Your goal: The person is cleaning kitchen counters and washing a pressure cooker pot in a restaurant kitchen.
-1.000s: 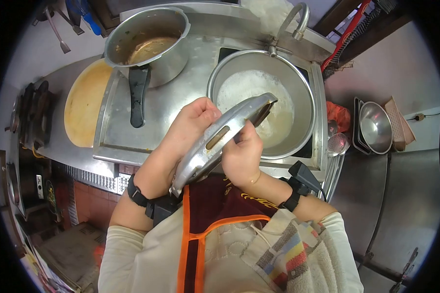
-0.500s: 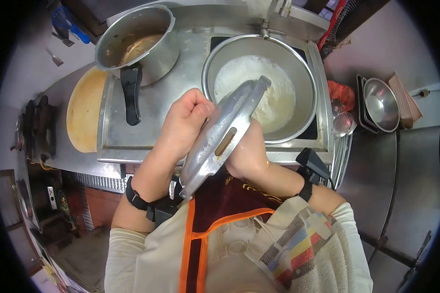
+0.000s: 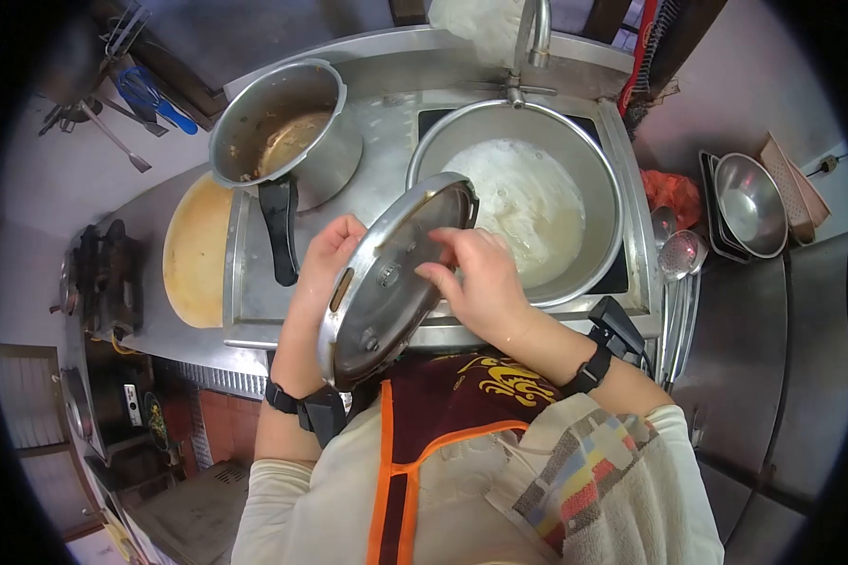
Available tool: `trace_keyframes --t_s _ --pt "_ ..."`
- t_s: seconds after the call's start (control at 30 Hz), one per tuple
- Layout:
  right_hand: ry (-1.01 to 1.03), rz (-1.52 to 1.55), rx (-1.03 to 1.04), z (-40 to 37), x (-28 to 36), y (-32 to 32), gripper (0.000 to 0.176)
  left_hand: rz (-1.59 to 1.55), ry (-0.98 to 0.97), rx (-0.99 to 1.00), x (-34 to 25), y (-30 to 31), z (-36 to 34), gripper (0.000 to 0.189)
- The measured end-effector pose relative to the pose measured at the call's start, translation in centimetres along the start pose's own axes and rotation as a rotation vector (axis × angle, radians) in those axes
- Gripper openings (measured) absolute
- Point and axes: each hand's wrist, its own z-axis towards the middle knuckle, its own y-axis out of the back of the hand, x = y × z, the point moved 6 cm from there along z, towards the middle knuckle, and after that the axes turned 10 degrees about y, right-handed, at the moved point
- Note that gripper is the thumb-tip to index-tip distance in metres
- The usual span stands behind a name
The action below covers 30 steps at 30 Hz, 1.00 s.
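Note:
A metal pressure cooker lid [image 3: 383, 273] is held tilted in front of me, its inner face with small valve fittings turned toward my right side. My left hand [image 3: 334, 250] is closed at the lid's outer side, part of it hidden behind the rim. On the inner side is my right hand [image 3: 485, 282], thumb and forefinger apart, fingertips close to the lid's face near its upper edge. Just beyond, a large steel basin [image 3: 608, 245] holds cloudy, foamy water [image 3: 561, 221]. At the upper left stands an open pressure cooker pot [image 3: 334, 165] with brown residue inside and a black handle [image 3: 278, 231].
A tap [image 3: 518, 56] rises behind the basin. Left of the sink counter lies a round tan board [image 3: 193, 254]. On the right are a skimmer [image 3: 680, 254], a red bag [image 3: 671, 193] and a steel bowl [image 3: 749, 202]. A blue whisk [image 3: 155, 99] hangs at the upper left.
The lid has turned from its outer side to show its inner face. My right hand has come from behind the lid to its inner side, fingers now visible.

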Motion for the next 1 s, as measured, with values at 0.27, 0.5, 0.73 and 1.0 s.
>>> trace_keyframes --t_s 0.27,0.5,0.73,1.0 --pt "0.433 -0.311 0.067 2.1 2.6 -2.9 0.017 -0.089 -0.053 0.024 -0.7 -1.3 -0.8 0.020" --pt "0.416 -0.299 0.056 2.6 2.8 -3.4 0.014 -0.171 0.047 0.059 -1.0 -1.8 -0.4 0.018" --pt "0.357 -0.179 0.033 2.3 2.4 -3.7 0.014 -0.002 0.027 0.072 -0.4 -1.3 0.6 0.016" --pt "0.089 0.291 0.265 1.3 1.2 -5.3 0.022 0.233 -0.097 -0.053 -1.7 -2.4 -0.8 0.012"
